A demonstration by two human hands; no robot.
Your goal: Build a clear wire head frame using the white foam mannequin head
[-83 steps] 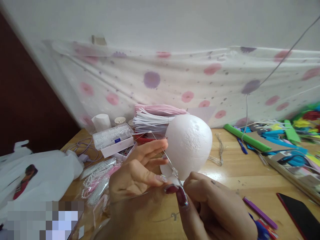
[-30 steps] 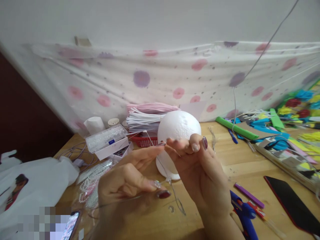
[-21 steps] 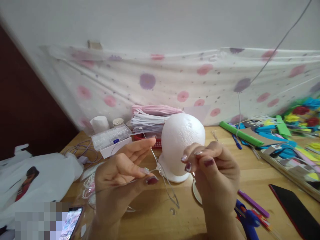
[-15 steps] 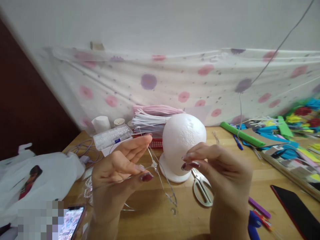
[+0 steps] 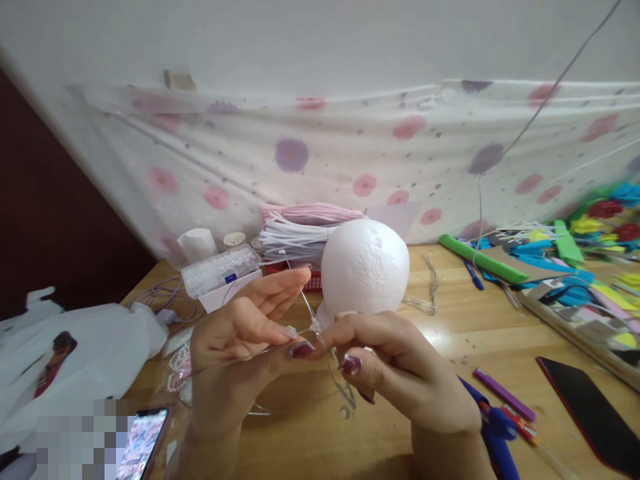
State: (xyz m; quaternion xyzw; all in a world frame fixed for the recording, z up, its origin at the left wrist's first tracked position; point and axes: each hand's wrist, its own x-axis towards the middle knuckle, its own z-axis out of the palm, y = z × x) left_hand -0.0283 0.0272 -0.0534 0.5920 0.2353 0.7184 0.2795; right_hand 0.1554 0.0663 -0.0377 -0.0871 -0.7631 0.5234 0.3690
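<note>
Head view: left hand (image 5: 245,327) and right hand (image 5: 395,367) both pinched shut on thin wire (image 5: 306,308), frame centre, just in front of foam head (image 5: 365,267). Wire looks light, springy, slippery, kink-prone. Best hold: close beside small bead (image 5: 316,327), fingertips only.

Foam head form (image 5: 365,267): white polystyrene, matt, finely pitted surface. Wire (image 5: 304,301): thin bare metal, bright and smooth. Table (image 5: 465,347): varnished wood with glossy reflections. Backdrop cloth (image 5: 350,147): thin, matt printed fabric. Bead box (image 5: 220,270): clear, glossy plastic. Bag (image 5: 75,360): white plastic film, slightly shiny.
</note>
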